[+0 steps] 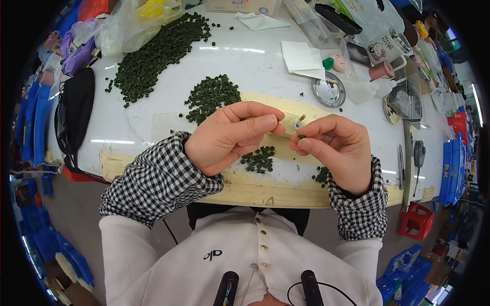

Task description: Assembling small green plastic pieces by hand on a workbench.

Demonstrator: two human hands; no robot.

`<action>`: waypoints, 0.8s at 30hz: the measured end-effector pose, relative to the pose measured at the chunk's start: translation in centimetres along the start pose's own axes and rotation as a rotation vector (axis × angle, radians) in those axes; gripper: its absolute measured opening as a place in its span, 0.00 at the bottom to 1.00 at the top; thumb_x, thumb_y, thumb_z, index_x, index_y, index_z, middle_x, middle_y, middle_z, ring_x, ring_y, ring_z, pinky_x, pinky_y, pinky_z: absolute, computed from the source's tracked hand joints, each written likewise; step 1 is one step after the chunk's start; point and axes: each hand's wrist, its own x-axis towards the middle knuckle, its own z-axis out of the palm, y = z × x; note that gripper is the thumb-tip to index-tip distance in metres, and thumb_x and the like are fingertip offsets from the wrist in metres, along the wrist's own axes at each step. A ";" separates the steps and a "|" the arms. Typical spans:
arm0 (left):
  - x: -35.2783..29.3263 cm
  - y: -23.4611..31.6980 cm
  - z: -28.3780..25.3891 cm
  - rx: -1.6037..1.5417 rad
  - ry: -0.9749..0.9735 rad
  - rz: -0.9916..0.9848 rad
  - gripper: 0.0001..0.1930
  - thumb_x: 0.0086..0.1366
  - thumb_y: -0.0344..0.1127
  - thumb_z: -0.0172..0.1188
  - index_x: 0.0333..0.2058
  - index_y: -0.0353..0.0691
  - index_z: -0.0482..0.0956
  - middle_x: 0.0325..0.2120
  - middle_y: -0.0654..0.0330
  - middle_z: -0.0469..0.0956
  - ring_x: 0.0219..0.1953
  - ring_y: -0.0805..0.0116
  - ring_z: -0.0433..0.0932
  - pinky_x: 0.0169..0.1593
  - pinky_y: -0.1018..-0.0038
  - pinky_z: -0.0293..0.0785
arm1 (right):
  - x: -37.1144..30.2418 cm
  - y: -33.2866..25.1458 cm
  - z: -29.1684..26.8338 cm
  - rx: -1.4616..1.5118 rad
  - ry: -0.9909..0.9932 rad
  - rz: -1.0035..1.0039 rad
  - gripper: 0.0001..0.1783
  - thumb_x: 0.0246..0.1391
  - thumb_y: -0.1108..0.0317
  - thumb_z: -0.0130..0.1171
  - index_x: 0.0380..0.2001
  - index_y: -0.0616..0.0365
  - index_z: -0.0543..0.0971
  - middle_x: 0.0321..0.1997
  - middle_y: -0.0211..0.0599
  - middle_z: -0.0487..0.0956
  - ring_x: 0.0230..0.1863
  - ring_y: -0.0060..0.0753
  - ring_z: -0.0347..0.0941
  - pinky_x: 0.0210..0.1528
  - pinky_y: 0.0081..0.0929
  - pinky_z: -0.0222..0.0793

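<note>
My left hand (232, 132) is closed in a pinch of thumb and forefinger; whatever lies between the tips is too small to make out. Opposite it, my right hand (334, 148) pinches a small dark green piece (301, 136). Between the two hands a pale fixture with a short upright pin (299, 121) stands on the table. Beyond my left hand spreads a pile of small dark green pieces (212, 96). Below the fingers lies a smaller cluster of dark green pieces (259, 160), and another small group (321, 176) sits beside my right wrist.
A large heap of dark green pieces (153, 61) covers the far left, beside a plastic bag (135, 25). Far right stand a round metal lid (328, 90), white napkins (302, 58), a mug (386, 48) and a pink thread spool (382, 71). A screwdriver (419, 155) lies at the right edge.
</note>
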 end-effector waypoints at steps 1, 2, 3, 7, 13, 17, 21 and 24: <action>0.0 -0.2 0.0 0.002 0.004 -0.007 0.10 0.66 0.30 0.53 0.45 0.38 0.76 0.35 0.61 0.79 0.19 0.86 0.56 0.23 0.88 0.56 | -0.1 0.2 -0.1 -0.015 0.005 0.001 0.10 0.50 0.81 0.60 0.38 0.70 0.77 0.36 0.40 0.80 0.38 0.23 0.77 0.43 0.18 0.74; -0.1 -0.4 0.1 0.009 0.013 -0.013 0.09 0.67 0.30 0.52 0.45 0.38 0.76 0.35 0.61 0.79 0.19 0.86 0.56 0.23 0.88 0.56 | -0.1 0.3 -0.2 -0.031 0.010 0.003 0.10 0.50 0.81 0.60 0.38 0.70 0.77 0.36 0.39 0.80 0.38 0.22 0.77 0.44 0.18 0.74; -0.2 -0.5 0.2 0.016 0.023 -0.018 0.09 0.67 0.30 0.52 0.45 0.38 0.76 0.35 0.61 0.79 0.19 0.86 0.56 0.23 0.88 0.56 | -0.2 0.4 -0.2 -0.046 0.015 0.004 0.10 0.50 0.81 0.60 0.38 0.69 0.77 0.36 0.39 0.80 0.38 0.22 0.77 0.44 0.18 0.74; -0.2 -0.7 0.0 0.009 0.008 -0.012 0.10 0.66 0.30 0.52 0.45 0.37 0.76 0.35 0.60 0.79 0.19 0.86 0.57 0.23 0.88 0.56 | -0.3 0.3 0.1 -0.157 0.044 -0.053 0.10 0.51 0.80 0.60 0.38 0.69 0.77 0.37 0.38 0.80 0.39 0.22 0.77 0.44 0.19 0.73; -0.3 -0.2 0.7 0.013 0.057 -0.028 0.11 0.65 0.28 0.54 0.46 0.36 0.76 0.35 0.58 0.80 0.18 0.86 0.57 0.22 0.88 0.56 | -0.1 0.7 0.6 -0.228 0.071 -0.160 0.09 0.52 0.79 0.59 0.38 0.68 0.77 0.36 0.39 0.80 0.38 0.23 0.78 0.44 0.20 0.74; -0.2 -0.5 0.6 0.078 0.088 -0.004 0.11 0.64 0.27 0.54 0.45 0.37 0.76 0.35 0.57 0.80 0.18 0.86 0.59 0.22 0.88 0.56 | -0.1 0.9 0.6 -0.320 0.079 -0.214 0.09 0.52 0.79 0.59 0.37 0.68 0.77 0.36 0.39 0.81 0.37 0.23 0.78 0.42 0.20 0.74; -0.4 -0.4 0.8 0.093 0.106 0.012 0.10 0.64 0.27 0.55 0.43 0.37 0.76 0.35 0.57 0.80 0.19 0.86 0.60 0.23 0.87 0.57 | -0.1 0.7 1.0 -0.385 0.086 -0.207 0.08 0.51 0.78 0.59 0.36 0.67 0.77 0.34 0.38 0.81 0.36 0.23 0.78 0.42 0.19 0.74; -0.3 -0.6 0.8 0.113 0.119 0.023 0.09 0.63 0.26 0.56 0.43 0.37 0.76 0.34 0.58 0.80 0.20 0.86 0.61 0.24 0.87 0.57 | -0.2 0.8 1.2 -0.394 0.114 -0.197 0.07 0.51 0.78 0.59 0.36 0.67 0.77 0.33 0.37 0.81 0.35 0.22 0.78 0.41 0.19 0.74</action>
